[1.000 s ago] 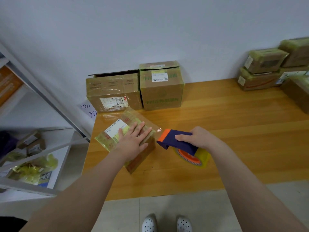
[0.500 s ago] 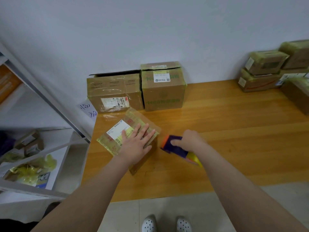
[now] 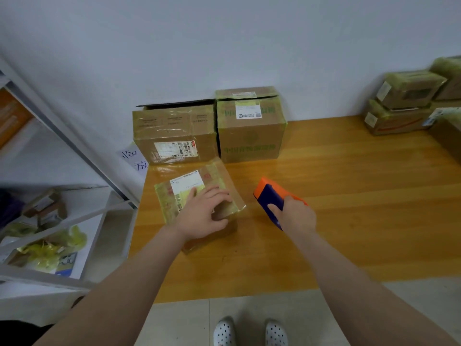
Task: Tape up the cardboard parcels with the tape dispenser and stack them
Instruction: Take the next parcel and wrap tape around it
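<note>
**A:** What could go wrong here?

**B:** The blue and orange plastic tape dispenser (image 3: 270, 196) sits in the right hand (image 3: 296, 217), whose fingers are wrapped round its handle. It is clear of the small brown cardboard parcel (image 3: 224, 178), to the right of it. I can't see a strip running between them. If the tape end has dropped back onto the roll, the next pass will start badly, or stick to itself.

**A:** And the parcel?

**B:** It lies at the near left of the orange-brown wooden desk (image 3: 349, 196), turned at an angle to the desk edge. The left hand (image 3: 203, 216) holds it, fingers close together and curved over the top, thumb against the near side face. The glossy yellowish film already covers that top, so the skin is slick, and a hard pull from the dispenser could slide or spin the parcel under the palm.

**A:** Anything about the stacking?

**B:** The two larger brown cartons (image 3: 252, 131) at the far left, against the wall, are square and flat-topped, so they make a sound base. The film-wrapped parcels (image 3: 404, 96) piled at the far right look rounder and lumpier. A light, slippery box set on those could skate off. The varnished desk is smooth too and offers little grip
</note>
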